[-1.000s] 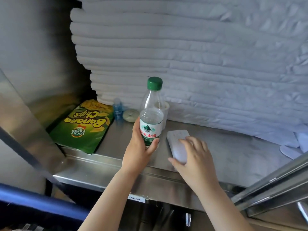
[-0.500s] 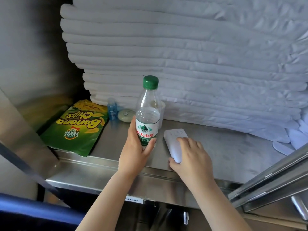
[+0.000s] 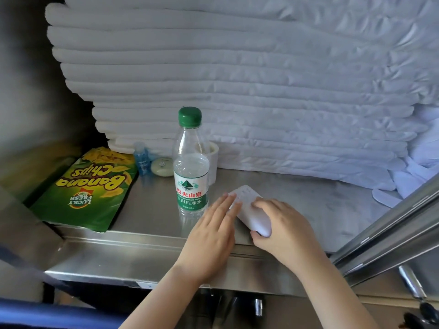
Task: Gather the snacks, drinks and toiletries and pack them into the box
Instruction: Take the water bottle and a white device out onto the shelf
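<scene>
Steel shelf [image 3: 308, 200], clear green-capped bottle [image 3: 191, 181], white packet [image 3: 251, 214]

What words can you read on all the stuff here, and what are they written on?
"Banana Chips": green snack bag, upside down from here.
"LUCKY FRESH": same bag.
"农夫山泉": water bottle label.
"饮用纯净水": same label, underneath.
Too small or blurred to read: the label's fine print, the small blue bottle, the round soap, the white packet.
</scene>
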